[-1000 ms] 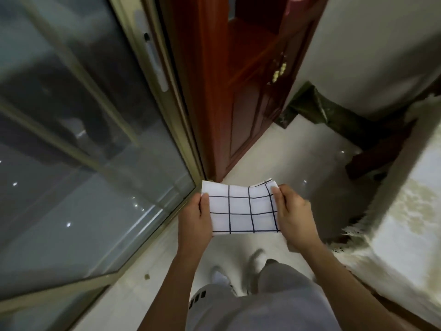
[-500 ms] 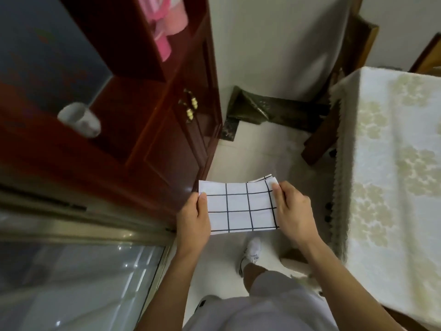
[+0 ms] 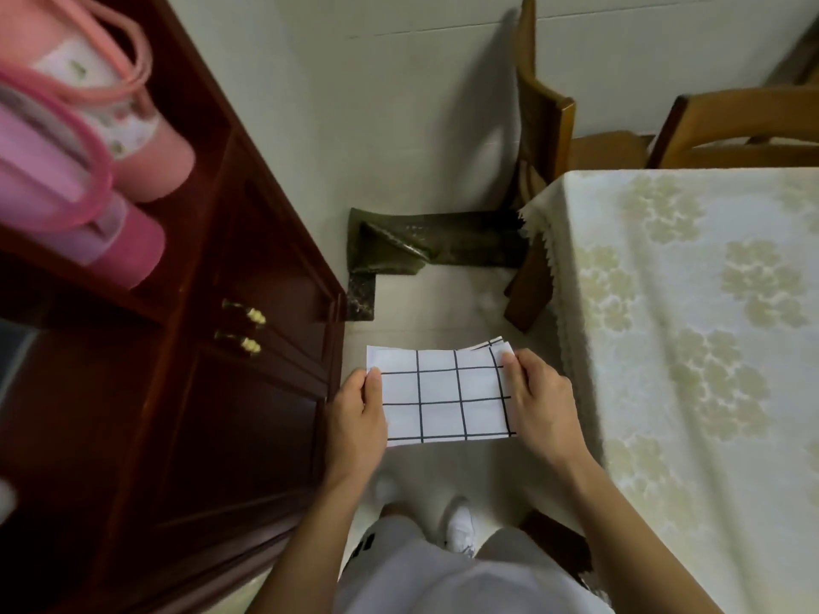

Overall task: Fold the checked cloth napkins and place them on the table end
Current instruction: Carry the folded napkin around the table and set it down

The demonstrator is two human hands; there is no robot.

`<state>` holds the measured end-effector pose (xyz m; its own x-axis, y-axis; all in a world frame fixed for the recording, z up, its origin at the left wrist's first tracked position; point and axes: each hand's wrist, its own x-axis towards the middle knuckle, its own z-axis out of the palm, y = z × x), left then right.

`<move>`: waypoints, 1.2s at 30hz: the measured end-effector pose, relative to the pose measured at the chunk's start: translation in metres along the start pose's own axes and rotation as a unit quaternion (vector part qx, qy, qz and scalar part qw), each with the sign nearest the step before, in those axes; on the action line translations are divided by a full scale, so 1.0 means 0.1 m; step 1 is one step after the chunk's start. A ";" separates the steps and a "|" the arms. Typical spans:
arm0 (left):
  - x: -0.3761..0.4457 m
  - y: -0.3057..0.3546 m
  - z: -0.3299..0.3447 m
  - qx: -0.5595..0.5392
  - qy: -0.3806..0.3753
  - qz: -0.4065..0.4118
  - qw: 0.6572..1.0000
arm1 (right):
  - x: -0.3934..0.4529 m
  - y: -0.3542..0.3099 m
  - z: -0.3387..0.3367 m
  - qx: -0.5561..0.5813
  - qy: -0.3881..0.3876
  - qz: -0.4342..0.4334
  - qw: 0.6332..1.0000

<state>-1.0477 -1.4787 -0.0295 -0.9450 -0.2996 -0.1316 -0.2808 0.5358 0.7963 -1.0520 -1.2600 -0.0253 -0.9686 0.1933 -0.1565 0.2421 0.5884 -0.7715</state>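
The napkin (image 3: 445, 394) is a white cloth with a grid of thin dark lines, folded into a flat rectangle several layers thick; the layer edges fan apart slightly at its upper right corner. It is held in the air above the floor, just left of the table and clear of it.

The left hand (image 3: 356, 421) pinches the napkin's left edge, thumb on top and fingers curled beneath. The right hand (image 3: 538, 403) pinches the right edge the same way, thumb near the fanned corner. Both grips are closed on the cloth.

Well left of the table stands a dark red wooden cabinet (image 3: 199, 392) with two brass door handles (image 3: 243, 330). Its open shelf holds pink containers (image 3: 88, 161) with loop handles; their detail is blurred. The cabinet's front corner lies just beside the left hand.

Between the cabinet and the table, pale floor tile (image 3: 443, 303) runs back to a pale wall with a dark skirting strip (image 3: 425, 245) at its foot. The person's white shoe (image 3: 461, 525) and light shorts show below the napkin.

The table (image 3: 709, 325) is covered by a cream cloth with a pale floral pattern and a fringed edge. A table leg shows under its near corner. Two wooden chairs (image 3: 545, 126) stand at the table's far end, against the wall.
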 end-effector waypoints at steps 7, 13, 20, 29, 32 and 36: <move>1.02 0.26 0.29 -0.028 -0.059 0.024 0.998 | 0.85 -0.17 0.05 -0.009 0.048 0.034 0.998; 2.22 0.60 0.32 -0.039 -0.116 0.046 0.991 | 1.77 -0.58 0.25 -0.013 0.083 0.061 0.995; 3.44 0.98 0.47 0.007 -0.174 0.085 0.981 | 2.63 -0.94 0.42 0.000 0.133 0.096 0.986; 4.13 1.51 1.06 0.022 -0.272 0.146 0.951 | 3.26 -0.74 0.23 0.022 0.187 0.166 0.968; 4.31 1.84 1.40 0.032 -0.313 0.169 0.934 | 3.48 -0.59 0.03 0.026 0.221 0.191 0.956; 4.43 2.36 1.94 0.050 -0.350 0.205 0.913 | 3.72 -0.38 -0.35 0.059 0.269 0.223 0.935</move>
<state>-1.5650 -1.3320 -0.0140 -0.8406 0.5004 -0.2073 0.1392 0.5695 0.8101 -1.4199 -1.1831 -0.0327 -0.5967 0.7841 -0.1710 0.5763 0.2704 -0.7712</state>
